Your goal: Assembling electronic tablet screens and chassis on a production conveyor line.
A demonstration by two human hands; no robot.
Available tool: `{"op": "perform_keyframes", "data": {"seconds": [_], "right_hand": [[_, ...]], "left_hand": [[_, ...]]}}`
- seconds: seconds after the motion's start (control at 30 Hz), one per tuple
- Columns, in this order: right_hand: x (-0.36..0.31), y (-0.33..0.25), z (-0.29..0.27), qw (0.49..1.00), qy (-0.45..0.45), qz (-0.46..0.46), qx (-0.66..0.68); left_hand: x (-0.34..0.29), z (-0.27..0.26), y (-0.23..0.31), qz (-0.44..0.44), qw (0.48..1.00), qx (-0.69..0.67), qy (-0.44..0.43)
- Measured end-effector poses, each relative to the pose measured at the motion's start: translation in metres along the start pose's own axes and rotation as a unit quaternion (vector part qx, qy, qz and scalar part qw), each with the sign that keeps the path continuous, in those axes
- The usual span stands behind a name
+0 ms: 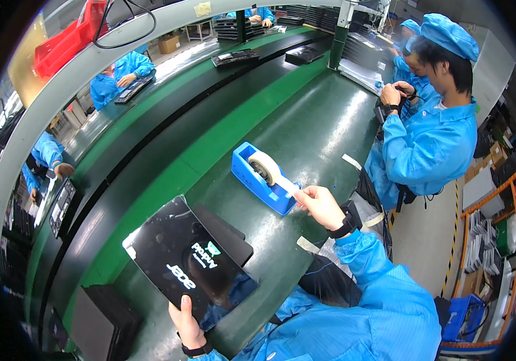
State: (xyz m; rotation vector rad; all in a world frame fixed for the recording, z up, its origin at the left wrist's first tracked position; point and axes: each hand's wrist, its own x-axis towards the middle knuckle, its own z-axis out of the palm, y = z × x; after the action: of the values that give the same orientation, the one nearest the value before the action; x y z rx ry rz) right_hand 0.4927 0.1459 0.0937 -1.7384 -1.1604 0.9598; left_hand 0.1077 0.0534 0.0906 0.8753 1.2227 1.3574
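Observation:
My left hand (pixel 188 325) grips the lower edge of a black tablet (pixel 167 240), thumb on its lit screen and fingers hidden beneath. The screen shows white and green start-up graphics, and a small white tab (pixel 129 249) sticks to its left corner. Ahead and to the right stands a blue tape dispenser (pixel 252 185) with a roll of cream tape (pixel 265 166). My right hand (pixel 320 206) pinches the loose end of the masking tape at the dispenser's cutting edge. The strip still runs back to the roll.
Black foam pads (pixel 225 231) lie beyond the tablet, and a dark foam block (pixel 102 322) sits at lower left. A conveyor (pixel 167 120) carries black devices. A co-worker in blue (pixel 432 132) stands at right. Tape strips (pixel 351 162) hang on the table edge.

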Motion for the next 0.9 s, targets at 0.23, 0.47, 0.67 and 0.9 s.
{"op": "perform_keyframes", "data": {"seconds": [0.23, 0.47, 0.67, 0.9], "right_hand": [[0.009, 0.040, 0.013, 0.954, -0.093, -0.034, 0.282], [0.012, 0.008, -0.026, 0.991, -0.126, -0.040, -0.018], [-0.010, 0.023, -0.010, 0.993, -0.092, -0.065, -0.019], [-0.062, -0.064, 0.040, 0.896, -0.436, -0.074, 0.026]], "left_hand": [[-0.005, 0.003, 0.007, -0.015, 1.000, -0.020, 0.005], [-0.006, 0.006, 0.011, -0.012, 1.000, -0.022, 0.002], [-0.004, 0.005, 0.005, -0.023, 0.998, -0.055, -0.006], [-0.013, 0.003, 0.014, -0.039, 0.994, -0.103, -0.016]]}}
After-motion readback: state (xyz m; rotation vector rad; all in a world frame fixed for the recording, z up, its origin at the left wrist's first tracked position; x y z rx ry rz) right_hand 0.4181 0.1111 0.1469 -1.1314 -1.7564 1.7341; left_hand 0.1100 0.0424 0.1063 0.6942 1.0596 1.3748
